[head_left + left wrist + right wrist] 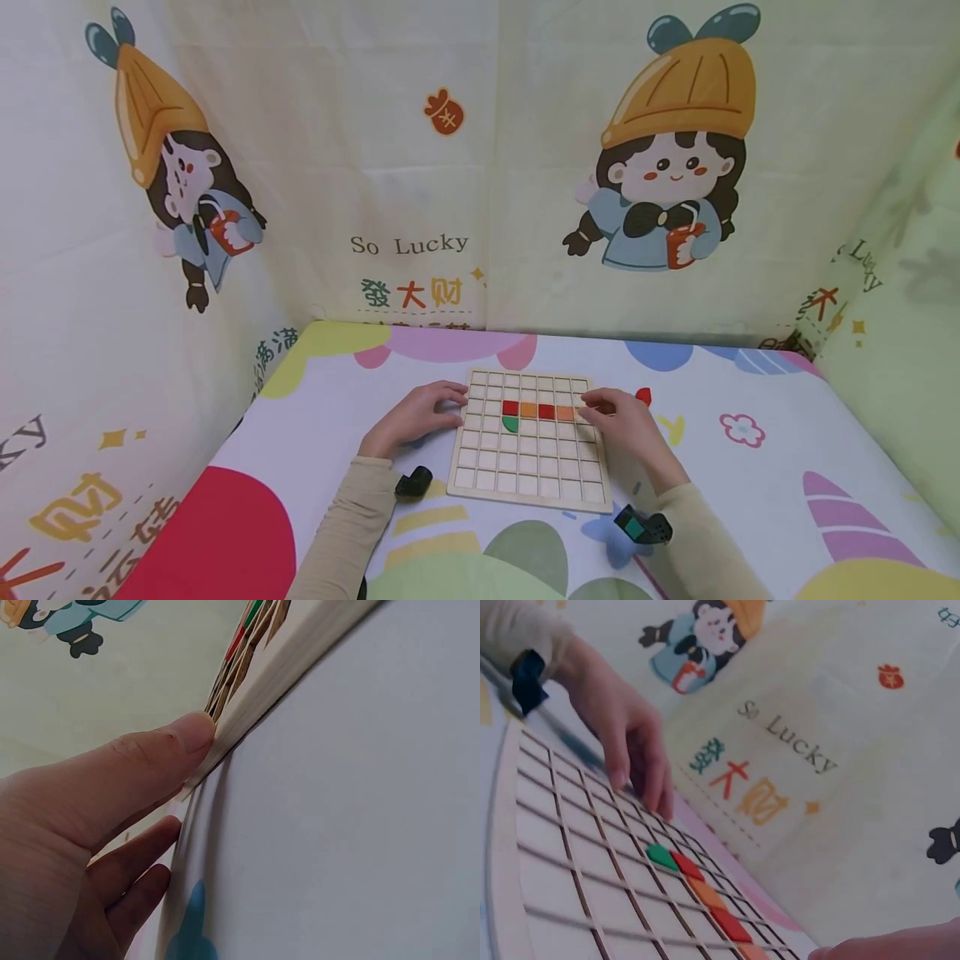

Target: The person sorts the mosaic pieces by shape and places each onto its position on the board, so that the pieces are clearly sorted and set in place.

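A wooden grid board [527,498] lies flat on the table. In one of its rows sit a red tile [511,407], an orange tile [528,410], a second red tile [546,412] and a second orange tile [566,413]. Below the first red tile is a green rounded piece [511,424]. My left hand [417,417] touches the board's left edge, its thumb [161,750] against the rim in the left wrist view. At the right end of the tile row is my right hand [626,423], fingertips close together; whether they pinch a piece is hidden.
The table [315,417] bears a colourful printed cover. Patterned cloth [525,167] hangs behind it and on both sides. A small red shape [643,396] shows just beyond the right hand. Each wrist carries a black device, one on the left [414,482], one on the right [643,527].
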A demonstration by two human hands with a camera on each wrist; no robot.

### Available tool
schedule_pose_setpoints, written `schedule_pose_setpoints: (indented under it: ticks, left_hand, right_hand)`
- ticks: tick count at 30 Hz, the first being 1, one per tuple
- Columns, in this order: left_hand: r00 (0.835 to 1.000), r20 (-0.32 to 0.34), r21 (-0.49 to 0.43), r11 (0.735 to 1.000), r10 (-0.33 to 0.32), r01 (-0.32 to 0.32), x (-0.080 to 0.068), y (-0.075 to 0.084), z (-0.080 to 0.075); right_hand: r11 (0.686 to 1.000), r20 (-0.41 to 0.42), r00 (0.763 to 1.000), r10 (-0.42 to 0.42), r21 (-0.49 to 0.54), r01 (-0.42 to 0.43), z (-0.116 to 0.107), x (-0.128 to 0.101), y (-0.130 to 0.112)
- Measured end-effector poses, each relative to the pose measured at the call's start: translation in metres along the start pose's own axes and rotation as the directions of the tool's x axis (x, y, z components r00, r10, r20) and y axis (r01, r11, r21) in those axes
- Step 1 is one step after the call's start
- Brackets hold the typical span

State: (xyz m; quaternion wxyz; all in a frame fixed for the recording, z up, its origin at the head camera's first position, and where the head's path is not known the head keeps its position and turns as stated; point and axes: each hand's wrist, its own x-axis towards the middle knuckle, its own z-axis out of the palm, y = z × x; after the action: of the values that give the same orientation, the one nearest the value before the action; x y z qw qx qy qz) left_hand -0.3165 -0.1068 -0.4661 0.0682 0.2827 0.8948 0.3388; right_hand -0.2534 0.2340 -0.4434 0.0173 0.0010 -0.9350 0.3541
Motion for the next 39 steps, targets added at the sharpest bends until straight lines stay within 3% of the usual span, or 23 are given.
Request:
schedule_pose_setpoints:
  ticks: [9, 15, 24, 30, 39]
  left_hand:
    - [1.000, -0.004, -0.007, 1.000, -0.010, 0.010, 0.001, -0.001, 0.000]
    - [1.000, -0.006, -0.010, 1.000, -0.010, 0.010, 0.000, 0.001, 0.000]
    - [1.000, -0.011, -0.002, 1.000, -0.013, 0.012, -0.001, 0.001, 0.001]
    - [1.000, -0.007, -0.007, 1.000, 0.006, -0.006, -0.001, 0.001, 0.000]
    - [0.999, -0.011, 0.007, 0.999, 0.038, -0.038, -0.001, 0.000, 0.000]
  right_hand:
    - [0.990, 0.033, 0.997, 0.063, -0.129, -0.058, -0.026, -0.005, 0.022]
    - [0.986, 0.011, 0.999, 0.034, -0.165, -0.031, -0.033, -0.004, 0.031]
    - [0.984, -0.042, 0.998, 0.043, -0.172, -0.049, -0.031, 0.007, 0.043]
    - [0.982, -0.084, 0.996, -0.016, -0.190, 0.000, -0.028, 0.012, 0.044]
    - [0.985, -0.083, 0.997, -0.001, -0.172, -0.013, -0.024, 0.013, 0.043]
